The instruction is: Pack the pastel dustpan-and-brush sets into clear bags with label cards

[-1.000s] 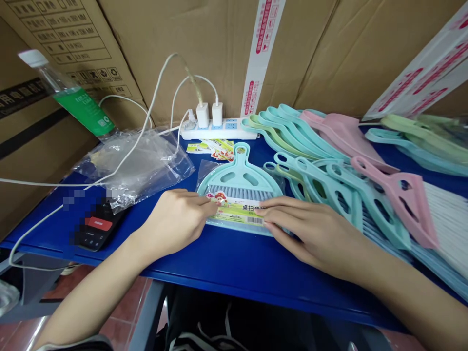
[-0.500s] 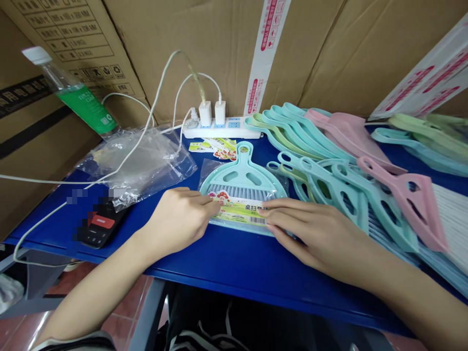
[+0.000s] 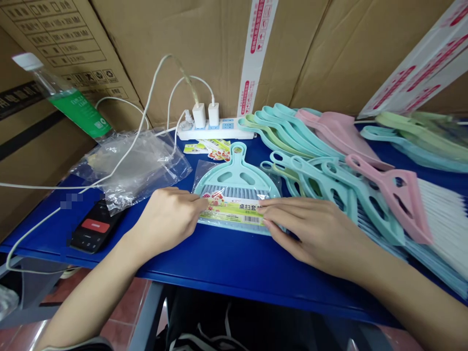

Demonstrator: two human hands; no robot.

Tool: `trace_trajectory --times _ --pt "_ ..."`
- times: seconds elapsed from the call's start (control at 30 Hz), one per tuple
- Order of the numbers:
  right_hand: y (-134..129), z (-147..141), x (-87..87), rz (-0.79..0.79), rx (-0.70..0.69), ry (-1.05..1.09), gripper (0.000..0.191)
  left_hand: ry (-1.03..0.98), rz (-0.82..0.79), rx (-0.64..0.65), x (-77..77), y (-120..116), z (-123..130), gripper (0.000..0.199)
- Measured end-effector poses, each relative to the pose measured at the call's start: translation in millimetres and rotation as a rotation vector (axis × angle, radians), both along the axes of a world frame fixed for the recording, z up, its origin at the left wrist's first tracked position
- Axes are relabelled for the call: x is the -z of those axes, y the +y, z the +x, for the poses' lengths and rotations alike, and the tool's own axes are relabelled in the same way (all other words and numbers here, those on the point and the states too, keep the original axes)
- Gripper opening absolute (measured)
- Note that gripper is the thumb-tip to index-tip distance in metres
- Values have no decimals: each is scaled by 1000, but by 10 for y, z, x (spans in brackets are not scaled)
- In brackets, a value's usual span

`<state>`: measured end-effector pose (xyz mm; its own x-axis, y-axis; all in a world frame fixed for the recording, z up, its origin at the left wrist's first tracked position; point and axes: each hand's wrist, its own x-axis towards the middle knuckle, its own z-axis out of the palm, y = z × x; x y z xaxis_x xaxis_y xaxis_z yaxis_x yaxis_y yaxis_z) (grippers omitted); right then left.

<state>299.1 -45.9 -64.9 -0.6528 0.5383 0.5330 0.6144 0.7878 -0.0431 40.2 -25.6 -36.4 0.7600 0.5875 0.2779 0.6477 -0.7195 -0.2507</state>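
Tabletop (image 3: 204, 258) is bearing a bagged mint dustpan and brush (image 3: 237, 183), its label (image 3: 234, 209) lying between both hands. Left hand (image 3: 168, 214) is curling nearly closed, fingertips touching the label's left end; right hand (image 3: 307, 224) is pressing its right end, fingers extended together. Beyond, label cards (image 3: 210, 147) are lying before a power strip (image 3: 215, 129).

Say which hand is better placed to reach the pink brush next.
Probably the right hand: it touches the wrapped set on the side toward the pink brush; the left hand touches the opposite side.
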Motion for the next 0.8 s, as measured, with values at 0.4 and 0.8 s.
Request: trace_trajectory --times 0.4,0.8 --pt "5 5 -17 -83 -2 -3 32 -8 71 -56 28 -3 1 34" --pt "15 30 -24 -72 11 6 32 23 149 -296 44 33 31 22"
